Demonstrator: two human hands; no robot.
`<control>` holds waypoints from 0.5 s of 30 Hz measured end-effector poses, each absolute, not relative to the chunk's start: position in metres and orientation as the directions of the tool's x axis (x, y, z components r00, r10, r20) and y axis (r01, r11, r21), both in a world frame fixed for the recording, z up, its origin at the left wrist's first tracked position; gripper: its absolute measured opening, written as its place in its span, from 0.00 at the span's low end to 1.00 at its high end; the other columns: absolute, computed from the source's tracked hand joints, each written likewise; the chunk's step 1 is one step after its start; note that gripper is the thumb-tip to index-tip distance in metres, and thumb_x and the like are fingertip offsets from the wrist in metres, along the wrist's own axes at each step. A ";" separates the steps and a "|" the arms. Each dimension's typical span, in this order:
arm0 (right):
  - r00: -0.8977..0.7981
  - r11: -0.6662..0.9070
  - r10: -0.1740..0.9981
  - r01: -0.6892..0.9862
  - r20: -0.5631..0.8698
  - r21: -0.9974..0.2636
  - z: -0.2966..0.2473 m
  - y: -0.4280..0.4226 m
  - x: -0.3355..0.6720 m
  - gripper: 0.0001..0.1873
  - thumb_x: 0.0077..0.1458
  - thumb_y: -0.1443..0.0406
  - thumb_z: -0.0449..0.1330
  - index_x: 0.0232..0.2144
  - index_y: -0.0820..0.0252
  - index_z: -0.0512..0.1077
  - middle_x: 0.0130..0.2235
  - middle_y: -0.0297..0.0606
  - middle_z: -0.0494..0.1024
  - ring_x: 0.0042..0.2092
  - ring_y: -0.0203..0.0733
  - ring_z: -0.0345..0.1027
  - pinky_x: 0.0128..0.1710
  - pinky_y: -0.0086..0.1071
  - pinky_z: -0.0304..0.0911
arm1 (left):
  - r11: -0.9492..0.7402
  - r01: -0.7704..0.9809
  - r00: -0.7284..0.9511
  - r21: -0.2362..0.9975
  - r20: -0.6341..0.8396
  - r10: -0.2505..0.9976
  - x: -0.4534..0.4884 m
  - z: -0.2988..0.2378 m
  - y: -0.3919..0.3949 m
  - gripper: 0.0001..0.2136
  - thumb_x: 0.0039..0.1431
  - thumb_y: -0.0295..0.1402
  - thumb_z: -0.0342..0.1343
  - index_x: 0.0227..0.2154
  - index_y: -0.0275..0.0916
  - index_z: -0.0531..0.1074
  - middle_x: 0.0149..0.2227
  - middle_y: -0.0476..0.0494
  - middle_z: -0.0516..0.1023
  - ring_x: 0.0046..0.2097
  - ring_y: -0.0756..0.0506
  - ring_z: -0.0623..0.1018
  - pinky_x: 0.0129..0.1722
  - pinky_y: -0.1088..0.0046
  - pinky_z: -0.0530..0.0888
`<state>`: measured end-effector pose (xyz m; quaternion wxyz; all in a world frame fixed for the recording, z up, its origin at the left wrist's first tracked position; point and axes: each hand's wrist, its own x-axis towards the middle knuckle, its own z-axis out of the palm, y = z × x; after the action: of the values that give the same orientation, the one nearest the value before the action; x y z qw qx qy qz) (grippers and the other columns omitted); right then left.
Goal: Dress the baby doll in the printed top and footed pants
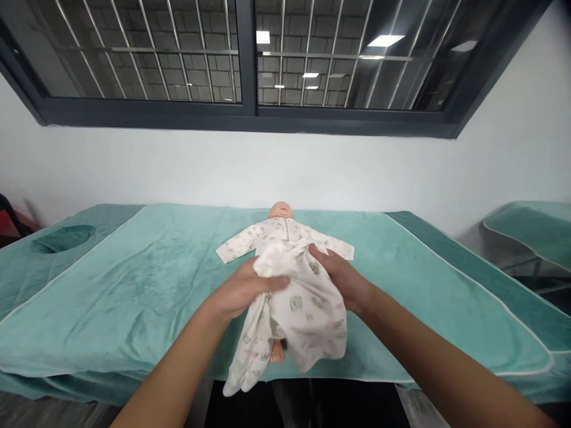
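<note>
A baby doll (281,210) lies on its back on the bed, its head toward the wall. It wears a white printed long-sleeved top (279,229) with the sleeves spread out to both sides. Above its lower body, my left hand (250,288) and my right hand (341,273) grip a pair of white printed baby pants (307,309) by the bunched upper part. Both hands are closed on the cloth, which hangs loosely toward the bed's near edge. One doll foot (277,352) shows below the fabric; the legs are otherwise hidden.
A teal plush cover (134,285) with white piping lies over the bed. Toward the left end is a face hole (65,239). A white wall (178,169) and a barred window (250,116) stand behind. Another teal-covered surface (535,229) is at far right.
</note>
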<state>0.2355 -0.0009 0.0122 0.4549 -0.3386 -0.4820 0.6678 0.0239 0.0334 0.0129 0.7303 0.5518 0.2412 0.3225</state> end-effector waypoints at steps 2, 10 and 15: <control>-0.479 -0.184 0.876 -0.223 -0.057 -0.957 -0.003 -0.010 0.234 0.18 0.55 0.53 0.64 0.39 0.63 0.78 0.34 0.40 0.81 0.35 0.40 0.75 0.35 0.31 0.69 | 0.223 -0.362 0.561 0.905 0.020 0.827 0.025 0.004 0.031 0.26 0.51 0.36 0.66 0.53 0.35 0.72 0.48 0.34 0.79 0.48 0.36 0.79 0.49 0.59 0.74; -0.507 -0.476 0.831 -0.437 -0.228 -0.763 -0.080 -0.081 0.225 0.23 0.56 0.53 0.63 0.49 0.61 0.75 0.42 0.45 0.80 0.44 0.47 0.75 0.49 0.41 0.65 | 0.448 0.184 0.740 0.875 -0.423 0.523 0.012 -0.028 0.003 0.21 0.54 0.40 0.63 0.49 0.36 0.73 0.44 0.38 0.80 0.45 0.39 0.79 0.43 0.65 0.74; -0.113 -0.328 0.944 -0.198 -0.311 -0.924 -0.140 -0.097 0.229 0.20 0.57 0.53 0.61 0.47 0.57 0.76 0.42 0.42 0.80 0.45 0.51 0.73 0.48 0.43 0.65 | -0.130 0.481 0.721 0.867 -0.307 0.621 0.018 -0.035 -0.010 0.13 0.60 0.36 0.53 0.46 0.42 0.73 0.48 0.43 0.77 0.49 0.40 0.75 0.48 0.65 0.69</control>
<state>0.2286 -0.0966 -0.1401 0.4425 -0.4976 -0.3745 0.6453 0.0181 -0.0096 -0.0346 0.5475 0.7488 0.3680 0.0639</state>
